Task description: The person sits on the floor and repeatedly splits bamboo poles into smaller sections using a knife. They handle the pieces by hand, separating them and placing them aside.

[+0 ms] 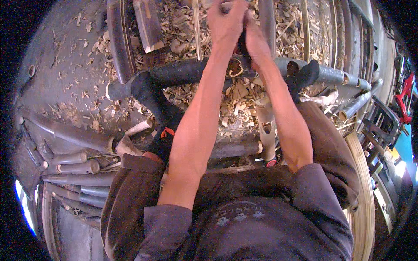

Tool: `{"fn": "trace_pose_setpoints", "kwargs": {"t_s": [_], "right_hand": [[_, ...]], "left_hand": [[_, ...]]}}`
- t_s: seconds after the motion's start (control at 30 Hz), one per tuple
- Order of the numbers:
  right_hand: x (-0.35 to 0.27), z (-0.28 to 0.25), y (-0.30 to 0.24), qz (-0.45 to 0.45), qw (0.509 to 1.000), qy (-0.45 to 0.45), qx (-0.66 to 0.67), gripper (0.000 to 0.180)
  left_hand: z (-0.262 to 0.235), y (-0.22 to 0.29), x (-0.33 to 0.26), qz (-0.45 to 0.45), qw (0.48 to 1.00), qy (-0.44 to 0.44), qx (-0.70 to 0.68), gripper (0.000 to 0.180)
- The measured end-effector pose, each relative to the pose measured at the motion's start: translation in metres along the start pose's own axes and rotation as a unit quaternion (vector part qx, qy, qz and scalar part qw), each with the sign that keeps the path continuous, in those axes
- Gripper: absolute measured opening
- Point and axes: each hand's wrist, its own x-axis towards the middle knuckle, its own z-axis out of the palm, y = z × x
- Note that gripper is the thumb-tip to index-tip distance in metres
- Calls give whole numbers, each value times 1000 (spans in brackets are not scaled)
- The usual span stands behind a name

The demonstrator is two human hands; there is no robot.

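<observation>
Both arms reach forward to the upper edge of the head view, where the hands come close together. My left hand (226, 24) is closed, its fingers curled and partly cut off by the edge. Beside it my right hand (257, 41) is also closed, smeared a little by motion. A dark shape shows between them, but what they grip I cannot make out. Just below the hands lies a thick dark bamboo pole (180, 73) set crosswise, with a freshly cut pale-edged hole (235, 68). My dark-socked feet rest on this pole on either side of the hands.
Wood chips (237, 102) and shavings litter the floor. Split bamboo lengths (123, 43) run away from me beyond the crosswise pole. Several bamboo poles (74, 168) are piled at the left. At the right stand a curved pale plank (362, 195) and a red object (406, 98).
</observation>
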Motion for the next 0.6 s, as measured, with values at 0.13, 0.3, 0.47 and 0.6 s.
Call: {"fn": "trace_pose_setpoints", "kwargs": {"t_s": [0.13, 0.3, 0.47, 0.6], "right_hand": [[-32, -6, 0, -50, 972, 180, 140, 56], [-44, -21, 71, -160, 839, 298, 427, 50], [-20, -9, 43, -106, 903, 305, 284, 59], [-12, 24, -17, 36, 985, 165, 28, 69]], "left_hand": [[32, -10, 6, -123, 963, -232, 62, 16], [69, -58, -45, -58, 846, -462, 260, 61], [54, -56, 3, -197, 894, -346, 207, 41], [0, -33, 27, -103, 955, -117, 253, 38]]}}
